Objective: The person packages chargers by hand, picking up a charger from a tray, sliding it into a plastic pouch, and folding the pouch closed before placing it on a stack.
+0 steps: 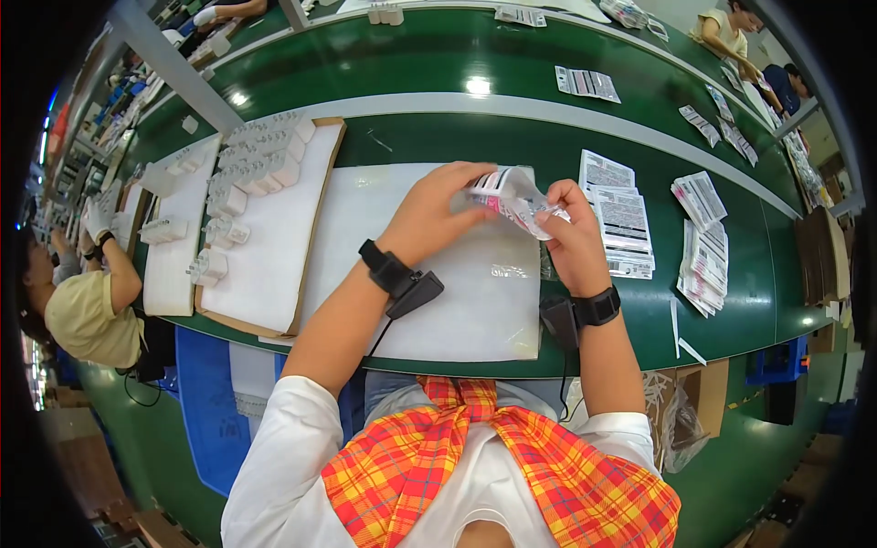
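- From my remote seat, I can read no words or numbers.
- Toward half past one, the held pouch [519, 208] shows dark and pink print, too small.
- Just past two, white packets [626, 228] carry dense, illegible lines.
- At three, stacked sachets [705, 263] bear blurred print.

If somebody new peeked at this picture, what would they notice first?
Probably the bright orange-and-yellow plaid cloth over the person's chest, at the bottom. Then, in the middle, the left grip and right grip holding a shiny pouch. Toward the left, white plug-like blocks sit clustered on a pale sheet.
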